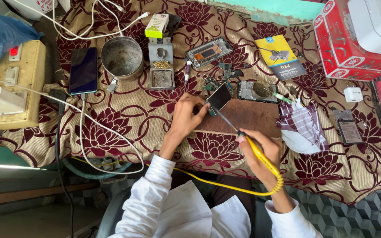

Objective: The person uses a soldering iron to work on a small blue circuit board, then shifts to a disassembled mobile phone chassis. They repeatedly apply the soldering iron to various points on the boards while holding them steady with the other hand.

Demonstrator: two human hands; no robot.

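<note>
Soldering iron (261,156), floral cloth (124,123), wooden board (252,117)

A work surface draped in a cream cloth (124,128) with maroon flowers carries a wooden board (252,115), a dark smartphone (83,70), a round metal bowl (122,57), a soldering-iron stand (161,64), opened phone frames (209,51), a yellow booklet (280,56), a checked rag (303,125) and white cables (93,128)
</note>
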